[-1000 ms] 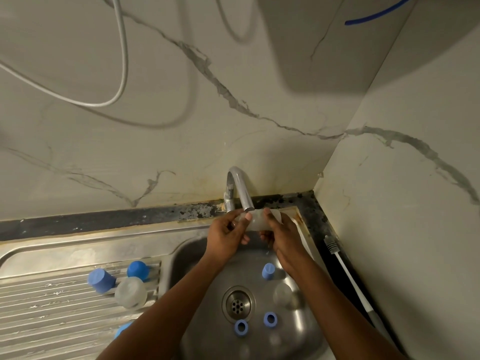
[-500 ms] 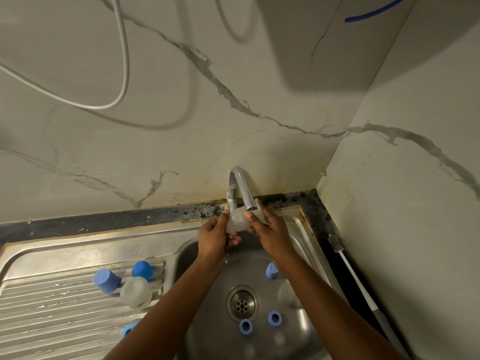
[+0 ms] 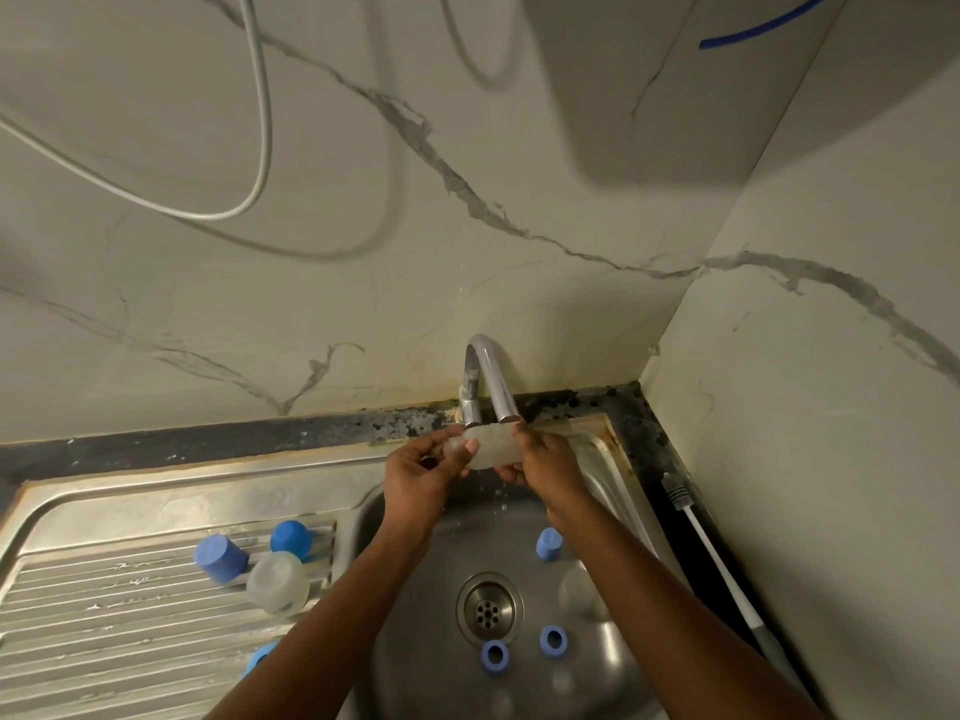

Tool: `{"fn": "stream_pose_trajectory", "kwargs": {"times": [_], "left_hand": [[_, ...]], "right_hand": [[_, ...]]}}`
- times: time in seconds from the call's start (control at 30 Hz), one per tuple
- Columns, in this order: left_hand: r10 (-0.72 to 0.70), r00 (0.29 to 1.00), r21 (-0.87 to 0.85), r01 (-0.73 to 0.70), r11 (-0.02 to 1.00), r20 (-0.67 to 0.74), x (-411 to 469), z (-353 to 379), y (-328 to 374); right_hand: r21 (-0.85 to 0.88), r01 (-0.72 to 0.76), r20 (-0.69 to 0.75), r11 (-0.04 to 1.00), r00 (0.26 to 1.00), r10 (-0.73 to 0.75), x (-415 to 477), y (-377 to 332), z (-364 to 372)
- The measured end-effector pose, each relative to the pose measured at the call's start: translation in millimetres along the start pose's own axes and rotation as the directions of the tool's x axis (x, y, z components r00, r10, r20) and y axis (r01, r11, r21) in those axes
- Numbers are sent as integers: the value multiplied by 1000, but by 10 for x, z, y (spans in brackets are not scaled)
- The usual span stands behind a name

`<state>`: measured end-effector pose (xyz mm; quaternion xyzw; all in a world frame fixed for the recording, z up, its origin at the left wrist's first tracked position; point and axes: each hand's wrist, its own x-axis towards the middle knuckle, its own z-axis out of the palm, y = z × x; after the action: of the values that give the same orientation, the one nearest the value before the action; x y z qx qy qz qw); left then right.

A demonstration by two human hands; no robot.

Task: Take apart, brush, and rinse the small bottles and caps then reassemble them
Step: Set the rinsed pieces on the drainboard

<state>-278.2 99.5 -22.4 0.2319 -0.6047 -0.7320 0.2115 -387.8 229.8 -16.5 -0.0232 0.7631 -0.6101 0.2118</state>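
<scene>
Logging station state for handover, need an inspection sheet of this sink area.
Surface: stainless steel sink, ribbed drainboard wet.
Job's things: translucent small plastic bottle under chrome faucet, water dripping; blue plastic cap, second blue cap and clear bottle on drainboard; third blue cap and two blue rings in basin; white-handled brush right of sink.
Clutter: nothing seen.
Hands: left hand and right hand both grip the translucent bottle.
Cables: white cable looped on wall; blue cable top right.
Surroundings: marble-patterned wall corner.
</scene>
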Motion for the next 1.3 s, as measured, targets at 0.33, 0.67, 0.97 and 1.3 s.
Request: {"fn": "stream_pose_trajectory", "kwargs": {"times": [0.33, 0.67, 0.97, 1.3], "left_hand": [[43, 999, 215, -44, 976, 8, -29, -149, -97], [144, 989, 428, -143, 893, 31, 36, -105, 38], [207, 941, 597, -331, 731, 268, 68, 128, 202], [107, 816, 803, -578, 145, 568, 331, -93, 215]], "right_hand": [[201, 7, -116, 980, 993, 17, -107, 51, -109], [-264, 104, 160, 959, 985, -63, -154, 64, 23], [-552, 408, 152, 727, 907, -394, -211, 170, -158], [-751, 417, 127, 512, 852, -508, -235, 40, -343]]}}
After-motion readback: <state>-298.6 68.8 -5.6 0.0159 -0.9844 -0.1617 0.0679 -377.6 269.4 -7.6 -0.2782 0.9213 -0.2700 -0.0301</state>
